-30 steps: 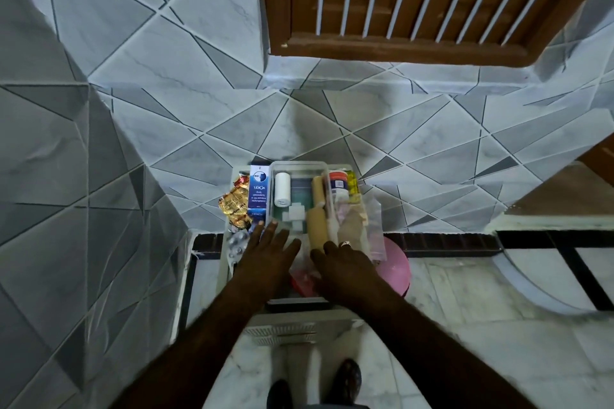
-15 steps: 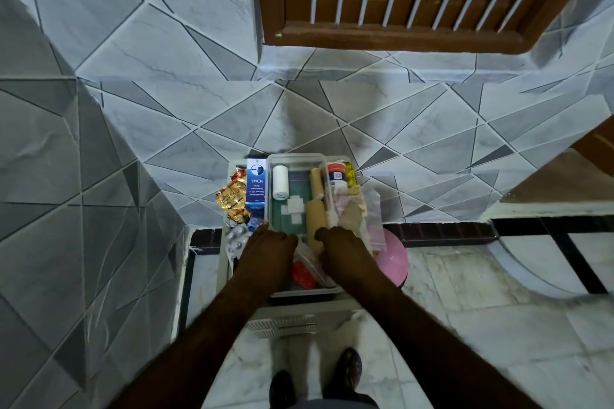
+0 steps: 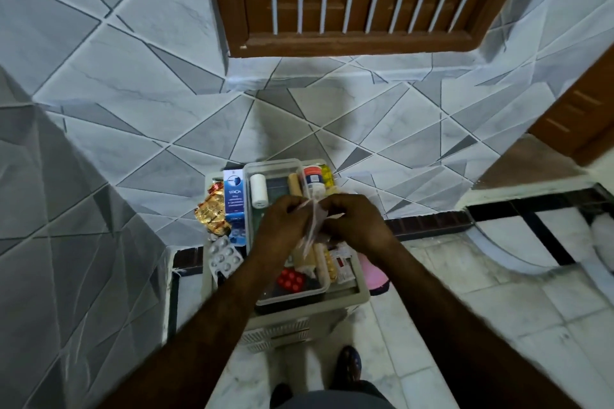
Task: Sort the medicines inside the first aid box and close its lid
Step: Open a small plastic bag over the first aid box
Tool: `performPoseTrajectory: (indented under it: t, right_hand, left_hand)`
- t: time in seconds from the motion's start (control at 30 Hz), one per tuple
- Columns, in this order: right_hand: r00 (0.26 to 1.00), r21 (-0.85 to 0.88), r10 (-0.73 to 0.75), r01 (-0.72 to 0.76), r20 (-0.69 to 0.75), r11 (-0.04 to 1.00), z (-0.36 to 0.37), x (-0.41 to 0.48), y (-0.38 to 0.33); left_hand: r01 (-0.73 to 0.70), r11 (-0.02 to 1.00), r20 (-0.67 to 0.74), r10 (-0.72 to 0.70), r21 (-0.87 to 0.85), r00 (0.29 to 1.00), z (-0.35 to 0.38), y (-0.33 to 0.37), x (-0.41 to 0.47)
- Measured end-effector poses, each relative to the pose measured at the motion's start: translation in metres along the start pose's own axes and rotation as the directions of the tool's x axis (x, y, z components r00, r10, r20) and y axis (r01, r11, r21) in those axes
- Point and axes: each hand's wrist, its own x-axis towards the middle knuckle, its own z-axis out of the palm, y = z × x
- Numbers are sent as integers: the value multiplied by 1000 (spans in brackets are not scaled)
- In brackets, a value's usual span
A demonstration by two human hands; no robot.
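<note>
Gold foil, a crinkled pack [image 3: 212, 213], lies at the left edge of the stand [image 3: 360, 292] in the lower middle of the frame, touching a blue carton [image 3: 233, 199] just to its right. Below them a silver blister strip [image 3: 224, 256] sits tilted. Next comes the clear box [image 3: 274, 165], open, with no lid on it, filling the middle of the stand. At its far end a white roll [image 3: 258, 190] lies beside a tan roll [image 3: 294, 184]; near its front wall lies a red blister strip [image 3: 291, 280].

Over the box's centre the left hand [image 3: 282, 224] and the right hand [image 3: 357, 221] meet, both above the contents. Their fingers [image 3: 292, 206] are curled shut and pinch a thin clear wrapper [image 3: 312, 226] between them; it is blurred, so it may be a small bag, and what it holds I cannot tell. It hangs down towards another tan roll [image 3: 307, 256] in the box.

Right of the box, at the far end, stands a white bottle with a red cap [image 3: 313, 179], and a yellow strip [image 3: 327, 176] lies just beside it. Further down, under the right wrist, a yellow strip [image 3: 330, 267] and a white-and-red carton [image 3: 342, 264] lie on the stand's right side. A pink thing [image 3: 373, 272] shows on the floor beyond the stand's right edge. Two shoes [image 3: 349, 362] appear at the bottom of the frame.
</note>
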Motion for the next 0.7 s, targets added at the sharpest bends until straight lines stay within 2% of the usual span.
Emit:
performPoseTrajectory:
  t: [0.17, 0.27, 0.37, 0.47, 0.57, 0.7]
  right_hand:
    - [975, 46, 92, -84, -202, 995, -43, -1, 14]
    - [951, 101, 152, -129, -271, 987, -63, 1, 25]
    - [934, 184, 193, -142, -301, 973, -79, 4, 38]
    - [930, 207, 203, -143, -305, 968, -93, 14, 49]
    - [942, 267, 214, -143, -260, 953, -109, 29, 59]
    - [953, 264, 208, -146, -222, 953, -134, 52, 77]
  left_hand:
    - [-71, 996, 216, 58, 52, 975, 33, 14, 5]
    - [-246, 950, 340, 171, 190, 925, 47, 14, 9]
    - [-400, 854, 353, 280, 334, 893, 65, 16, 19]
    - [-471, 789, 331, 356, 395, 874, 84, 20, 35]
    - [-479, 764, 293, 383, 432, 876, 103, 26, 55]
    - [-463, 776, 300, 361, 428, 883, 127, 32, 86]
